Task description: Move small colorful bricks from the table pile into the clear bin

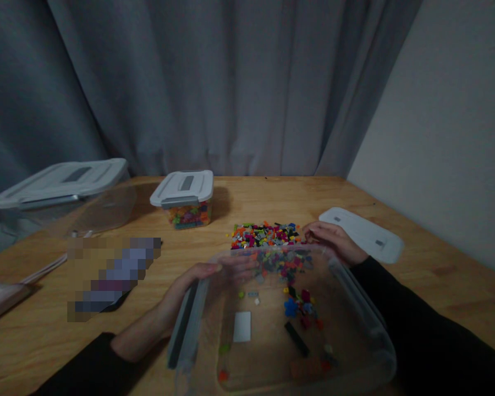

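A clear plastic box [268, 335] stands at the front, its upper part toward me. Inside lie scattered small building bricks, among them a white flat plate [242, 326], a dark long brick [296, 338] and a blue piece [290, 307]. My left hand [190, 283] grips the box's left far corner, thumb over the rim and fingers showing blurred through the plastic. Beyond the box spreads a pile of colourful building bricks [268, 235]. At the pile's right edge is my right hand [334, 239], fingers curled together; whether a piece is in them is hidden.
A white lid [363, 234] lies on the wooden table [437, 286] at right. Further back stand a lidded box of bricks [190, 212] and a larger lidded clear box [82, 203]. A blurred-out flat object [115, 278] lies left, near a pale item with a cord [4, 300].
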`<state>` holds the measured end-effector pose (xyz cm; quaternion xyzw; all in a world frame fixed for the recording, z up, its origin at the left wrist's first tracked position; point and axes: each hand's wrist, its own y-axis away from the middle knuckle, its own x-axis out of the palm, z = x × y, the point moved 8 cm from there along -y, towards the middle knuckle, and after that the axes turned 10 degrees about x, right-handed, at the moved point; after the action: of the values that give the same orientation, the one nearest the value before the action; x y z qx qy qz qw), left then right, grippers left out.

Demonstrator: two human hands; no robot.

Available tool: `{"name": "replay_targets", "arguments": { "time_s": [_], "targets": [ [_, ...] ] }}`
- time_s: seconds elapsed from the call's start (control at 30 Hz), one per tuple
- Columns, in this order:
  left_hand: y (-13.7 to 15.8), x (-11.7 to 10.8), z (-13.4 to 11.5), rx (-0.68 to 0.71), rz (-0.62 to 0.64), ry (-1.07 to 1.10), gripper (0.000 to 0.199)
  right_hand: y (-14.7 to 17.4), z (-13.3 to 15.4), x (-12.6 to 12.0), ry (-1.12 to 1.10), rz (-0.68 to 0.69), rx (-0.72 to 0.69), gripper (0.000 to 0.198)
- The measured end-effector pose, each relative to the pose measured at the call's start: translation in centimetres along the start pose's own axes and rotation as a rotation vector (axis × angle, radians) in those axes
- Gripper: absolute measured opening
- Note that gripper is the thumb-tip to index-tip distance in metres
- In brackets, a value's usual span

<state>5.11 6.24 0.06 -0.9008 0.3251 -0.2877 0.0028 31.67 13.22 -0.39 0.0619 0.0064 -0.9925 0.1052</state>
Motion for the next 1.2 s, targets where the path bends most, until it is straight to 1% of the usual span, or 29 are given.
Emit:
{"name": "replay_targets", "arguments": {
  "time_s": [0.07,0.13,0.2,0.27,0.33,0.4,0.57,0.8,0.93,1.0,1.1,1.2],
  "targets": [
    [0.0,-0.4,0.4,-0.004,0.019,0.013,0.047,-0.5,-0.3,-1.2,0.205,-0.150,-0.040,0.036],
    [0.0,-0.5,0.4,-0.002,0.018,-0.001,0.049,-1.0,-0.5,-1.8,0.527,-0.255,-0.138,0.039],
    [-0.1,-0.1,-0.1,0.000,-0.003,-0.048,0.047,-1.4,-1.4,-1.8,0.767,-0.275,-0.194,0.041],
    [-0.1,0.8,-0.8,0.000,-0.025,-0.104,0.043,-1.9,-3.0,-2.1,0.865,-0.254,-0.167,0.048],
    [-0.1,1.5,-1.4,-0.012,-0.047,-0.132,0.038,-2.3,-4.5,-2.3,0.900,-0.194,-0.120,0.056],
    [-0.1,1.8,-1.6,-0.024,-0.068,-0.110,0.036,-2.5,-5.4,-2.1,0.912,-0.124,-0.104,0.055],
    [0.2,0.6,-0.4,-0.056,-0.091,-0.031,0.040,-2.7,-5.2,-1.2,0.925,-0.017,-0.180,0.048],
    [0.2,0.4,-0.3,-0.053,-0.112,-0.028,0.040,-2.8,-4.7,-0.6,0.883,0.034,-0.214,0.044],
    [-0.1,0.1,0.2,-0.008,-0.060,0.012,0.045,-2.7,-4.5,-0.5,0.869,0.012,-0.227,0.041],
    [-0.2,0.0,0.2,-0.009,-0.045,-0.013,0.040,-2.6,-4.4,-0.4,0.865,0.027,-0.225,0.039],
    [-0.2,0.6,-0.4,-0.015,-0.035,-0.034,0.035,-2.5,-4.3,-0.3,0.863,0.048,-0.215,0.037],
    [0.0,0.7,-0.8,-0.020,-0.090,-0.026,0.037,-2.7,-4.4,-0.4,0.866,0.042,-0.218,0.035]
  ]
}}
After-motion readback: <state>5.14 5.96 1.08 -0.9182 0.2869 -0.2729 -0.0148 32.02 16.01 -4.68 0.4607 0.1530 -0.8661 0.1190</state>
